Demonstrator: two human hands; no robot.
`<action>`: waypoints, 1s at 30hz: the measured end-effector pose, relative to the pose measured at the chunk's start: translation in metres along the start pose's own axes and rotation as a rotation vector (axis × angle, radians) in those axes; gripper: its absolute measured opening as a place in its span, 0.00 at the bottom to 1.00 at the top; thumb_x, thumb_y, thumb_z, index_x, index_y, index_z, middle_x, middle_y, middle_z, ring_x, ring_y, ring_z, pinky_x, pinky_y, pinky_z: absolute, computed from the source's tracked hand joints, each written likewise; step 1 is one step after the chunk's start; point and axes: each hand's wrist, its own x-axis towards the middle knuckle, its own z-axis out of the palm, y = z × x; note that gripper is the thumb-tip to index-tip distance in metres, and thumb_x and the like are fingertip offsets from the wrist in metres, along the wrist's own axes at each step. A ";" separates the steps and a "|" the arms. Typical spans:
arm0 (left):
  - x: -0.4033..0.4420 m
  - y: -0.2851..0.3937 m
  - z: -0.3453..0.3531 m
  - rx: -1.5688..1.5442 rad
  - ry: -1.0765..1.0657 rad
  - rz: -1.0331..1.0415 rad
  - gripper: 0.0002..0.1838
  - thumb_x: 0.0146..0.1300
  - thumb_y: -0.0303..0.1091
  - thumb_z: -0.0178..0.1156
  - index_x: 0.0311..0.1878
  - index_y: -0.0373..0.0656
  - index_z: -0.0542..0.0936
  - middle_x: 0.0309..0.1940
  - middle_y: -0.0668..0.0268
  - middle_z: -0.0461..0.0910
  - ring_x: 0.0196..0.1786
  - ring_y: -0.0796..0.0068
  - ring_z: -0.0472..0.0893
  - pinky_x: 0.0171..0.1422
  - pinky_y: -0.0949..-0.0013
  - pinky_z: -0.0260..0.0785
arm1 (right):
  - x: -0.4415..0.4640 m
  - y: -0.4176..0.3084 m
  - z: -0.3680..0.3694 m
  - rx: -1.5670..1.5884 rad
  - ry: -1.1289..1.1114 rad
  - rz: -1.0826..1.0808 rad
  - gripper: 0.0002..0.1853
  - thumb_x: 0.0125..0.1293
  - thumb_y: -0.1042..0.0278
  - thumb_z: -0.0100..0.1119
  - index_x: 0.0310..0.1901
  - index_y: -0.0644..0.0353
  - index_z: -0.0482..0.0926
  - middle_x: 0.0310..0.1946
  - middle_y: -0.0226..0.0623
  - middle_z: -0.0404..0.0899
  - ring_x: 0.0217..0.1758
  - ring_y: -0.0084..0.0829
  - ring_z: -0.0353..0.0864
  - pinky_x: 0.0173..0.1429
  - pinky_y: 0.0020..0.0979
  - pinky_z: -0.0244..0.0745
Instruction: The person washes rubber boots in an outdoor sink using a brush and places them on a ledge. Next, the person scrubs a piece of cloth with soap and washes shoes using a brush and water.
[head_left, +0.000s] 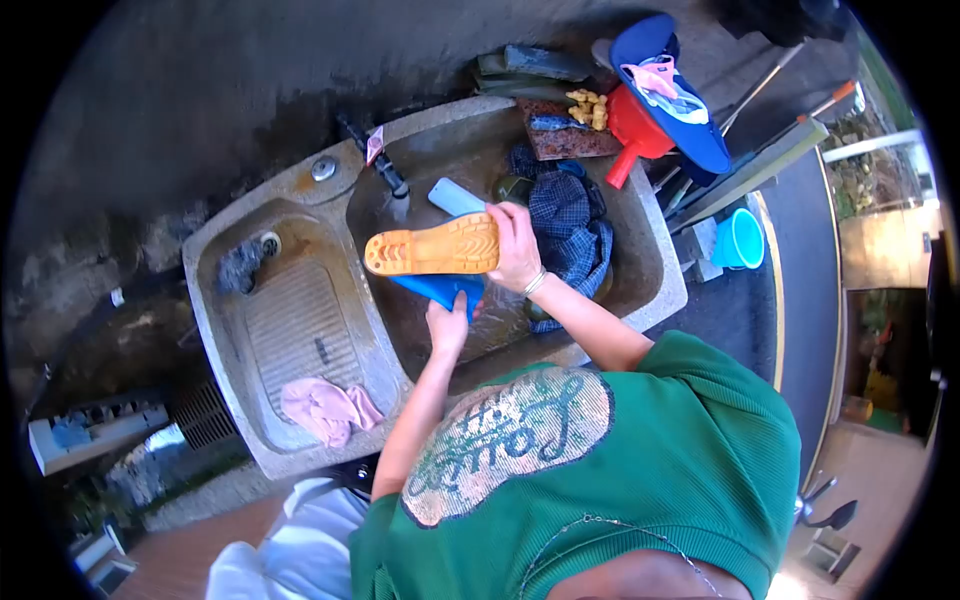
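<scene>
Over my feed I count two grips, one left grip [452, 312] and one right grip [517, 250], sharing one shoe [435, 247]. I see one sink with two basins, one ribbed basin [305, 310] and one deep basin [512, 332], plus one tap [394, 180] and one metal disc [323, 168]. I tally one pink cloth [325, 408], one dark clump [240, 268], one pale blue block [455, 197], one red scoop [638, 125], one blue hat [700, 148] and one turquoise bucket [740, 240]. The checked cloth [562, 205] lies bunched, so I can't tell its number of pieces; the yellow lumps [588, 108] are several, too crowded for me to count.
</scene>
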 end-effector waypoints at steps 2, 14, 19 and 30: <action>0.001 -0.007 -0.002 0.226 0.100 0.246 0.10 0.67 0.32 0.55 0.35 0.33 0.79 0.25 0.57 0.82 0.26 0.70 0.84 0.28 0.69 0.74 | -0.005 0.005 0.009 0.024 -0.254 0.146 0.39 0.49 0.57 0.66 0.63 0.60 0.65 0.51 0.52 0.71 0.53 0.52 0.72 0.57 0.44 0.70; -0.049 0.154 -0.021 0.414 0.153 0.826 0.16 0.68 0.32 0.54 0.36 0.23 0.79 0.21 0.57 0.81 0.21 0.66 0.82 0.19 0.67 0.73 | 0.070 -0.059 0.033 0.841 -0.060 0.126 0.29 0.66 0.50 0.56 0.66 0.54 0.67 0.59 0.42 0.74 0.61 0.39 0.75 0.68 0.36 0.65; 0.017 0.082 -0.045 -0.146 0.240 -0.253 0.13 0.70 0.34 0.49 0.42 0.32 0.77 0.22 0.59 0.80 0.17 0.68 0.80 0.16 0.71 0.66 | 0.052 -0.061 0.042 0.472 -1.142 0.912 0.35 0.64 0.42 0.55 0.60 0.66 0.70 0.52 0.47 0.77 0.52 0.39 0.81 0.45 0.34 0.83; -0.022 0.111 -0.027 0.205 0.418 0.187 0.16 0.69 0.38 0.52 0.34 0.31 0.77 0.21 0.53 0.80 0.21 0.61 0.81 0.26 0.60 0.72 | 0.036 -0.063 0.068 0.658 -0.722 0.613 0.23 0.67 0.50 0.54 0.47 0.67 0.79 0.34 0.41 0.84 0.34 0.31 0.84 0.39 0.32 0.79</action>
